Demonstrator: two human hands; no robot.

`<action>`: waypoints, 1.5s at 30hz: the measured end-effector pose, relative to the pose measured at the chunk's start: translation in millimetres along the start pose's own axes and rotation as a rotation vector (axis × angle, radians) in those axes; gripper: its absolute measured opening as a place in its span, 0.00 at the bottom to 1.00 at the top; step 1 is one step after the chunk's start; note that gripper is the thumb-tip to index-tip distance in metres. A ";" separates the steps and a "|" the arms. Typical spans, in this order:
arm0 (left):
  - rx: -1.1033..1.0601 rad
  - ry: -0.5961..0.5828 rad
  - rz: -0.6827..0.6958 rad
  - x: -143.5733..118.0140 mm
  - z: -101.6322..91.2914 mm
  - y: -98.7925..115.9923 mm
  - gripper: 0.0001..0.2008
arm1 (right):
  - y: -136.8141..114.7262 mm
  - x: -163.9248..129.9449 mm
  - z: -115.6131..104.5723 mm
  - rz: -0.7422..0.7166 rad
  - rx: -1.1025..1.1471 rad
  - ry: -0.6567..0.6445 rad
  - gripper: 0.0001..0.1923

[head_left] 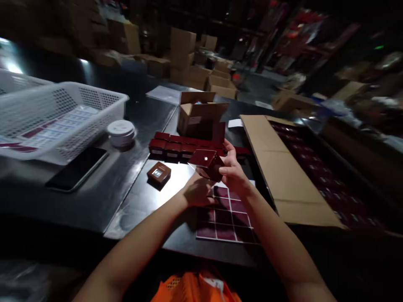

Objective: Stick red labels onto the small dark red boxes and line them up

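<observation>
A small dark red box is held up over the table between my two hands. My right hand grips its right side, thumb in front and fingers behind. Under the box, my left hand is closed against its lower side; the box hides part of those fingers. Below my hands lies a sheet of dark red square stickers with white gridlines. Behind the held box stands a row of similar dark red boxes. A single brown box with a pale label sits to the left.
An open carton stands behind the row. At right, a large carton holds many dark red boxes. On the left are a white basket with label sheets, a round white tub and a black phone.
</observation>
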State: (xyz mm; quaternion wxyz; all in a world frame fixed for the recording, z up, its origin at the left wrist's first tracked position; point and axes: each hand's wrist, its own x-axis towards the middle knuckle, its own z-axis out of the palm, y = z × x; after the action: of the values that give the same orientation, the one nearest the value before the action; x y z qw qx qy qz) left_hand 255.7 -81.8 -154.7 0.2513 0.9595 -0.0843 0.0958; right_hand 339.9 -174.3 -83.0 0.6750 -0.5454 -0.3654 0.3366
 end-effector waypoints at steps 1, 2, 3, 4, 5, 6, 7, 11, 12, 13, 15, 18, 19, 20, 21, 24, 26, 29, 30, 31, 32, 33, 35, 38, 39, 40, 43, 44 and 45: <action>-0.027 0.015 0.032 1.3 0.1 -0.4 0.31 | -3.8 -13.1 -12.5 0.006 0.042 0.041 0.57; -0.050 0.036 0.059 2.7 -0.2 -1.3 0.30 | -5.6 -25.4 -23.2 0.011 0.056 0.084 0.57; -0.066 0.071 0.064 3.9 -0.8 -2.3 0.30 | -5.3 -36.5 -32.2 0.019 0.056 0.124 0.57; -0.077 0.105 0.046 4.8 -1.7 -3.3 0.31 | -3.0 -46.4 -39.7 0.032 0.054 0.154 0.57; -0.089 0.139 0.017 5.3 -2.7 -4.1 0.34 | 0.8 -54.9 -45.7 0.044 0.060 0.173 0.58; -0.106 0.166 -0.013 5.5 -3.7 -4.6 0.39 | 5.7 -62.1 -50.3 0.051 0.078 0.179 0.58; -0.134 0.181 -0.032 5.3 -4.2 -4.8 0.44 | 11.2 -68.1 -53.5 0.056 0.109 0.175 0.58; -0.359 0.202 0.089 3.7 -1.3 -4.0 0.53 | 31.6 -83.5 -57.3 0.073 0.256 0.111 0.58; -0.421 0.206 0.136 3.2 0.3 -2.8 0.52 | 34.8 -86.0 -57.4 0.084 0.284 0.085 0.58; -0.481 0.214 0.171 2.7 1.9 -1.0 0.49 | 36.8 -88.1 -57.8 0.100 0.304 0.058 0.59; -0.588 0.222 0.187 1.7 4.7 4.3 0.42 | 36.7 -91.7 -60.8 0.131 0.308 0.013 0.60; -0.718 0.285 0.141 0.7 6.5 13.0 0.29 | 27.6 -96.5 -72.0 0.138 0.200 0.063 0.54; -0.743 0.328 0.127 0.6 6.4 15.0 0.26 | 23.5 -98.0 -76.6 0.105 0.143 0.116 0.51; -0.752 0.380 0.112 0.6 6.0 16.2 0.23 | 19.7 -99.4 -81.0 0.048 0.078 0.179 0.48; -0.737 0.436 0.105 0.6 5.2 16.7 0.22 | 16.5 -100.7 -84.5 -0.030 0.006 0.244 0.47; -0.521 0.546 0.102 0.7 1.5 15.7 0.23 | 13.5 -103.7 -87.2 -0.269 -0.220 0.341 0.49; -0.324 0.551 0.102 0.4 -0.8 15.5 0.22 | 17.4 -104.3 -82.4 -0.292 -0.313 0.324 0.53; -0.187 0.509 0.073 -0.8 -1.3 17.4 0.23 | 28.7 -102.6 -71.5 -0.178 -0.295 0.291 0.55; -0.191 0.496 0.072 -1.2 -0.7 18.4 0.23 | 32.8 -101.5 -68.3 -0.140 -0.260 0.282 0.55; -0.213 0.483 0.071 -1.6 0.0 19.3 0.22 | 36.8 -100.2 -65.7 -0.112 -0.220 0.273 0.54; -0.249 0.473 0.069 -1.9 0.6 20.1 0.22 | 40.2 -98.8 -63.6 -0.098 -0.179 0.269 0.52; -0.290 0.468 0.064 -2.1 0.9 20.6 0.22 | 42.8 -97.5 -62.0 -0.098 -0.142 0.273 0.51; -0.361 0.471 0.034 -2.1 0.8 20.8 0.24 | 45.6 -95.5 -60.2 -0.127 -0.088 0.310 0.48; -0.400 0.441 -0.022 -1.6 -0.8 19.9 0.28 | 44.9 -94.7 -58.6 -0.202 -0.071 0.380 0.45; -0.392 0.422 -0.031 -1.4 -1.2 19.6 0.27 | 44.3 -95.0 -58.0 -0.235 -0.083 0.390 0.44; -0.381 0.409 -0.034 -1.2 -1.5 19.4 0.27 | 44.1 -95.3 -57.1 -0.268 -0.096 0.392 0.44; -0.412 0.394 -0.055 -0.8 -1.4 19.8 0.30 | 46.5 -96.4 -53.5 -0.323 -0.088 0.362 0.42; -0.463 0.395 -0.067 -0.8 -1.3 20.2 0.33 | 48.0 -96.6 -52.3 -0.328 -0.071 0.354 0.41; -0.524 0.395 -0.080 -1.0 -1.2 20.7 0.36 | 49.3 -96.7 -51.4 -0.329 -0.056 0.356 0.40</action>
State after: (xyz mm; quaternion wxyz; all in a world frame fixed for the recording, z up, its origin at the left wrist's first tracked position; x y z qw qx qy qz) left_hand 250.2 -98.8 -144.2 0.5048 0.8275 -0.0177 0.2452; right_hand 332.4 -273.2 -150.7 0.7591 -0.5478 -0.3338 0.1104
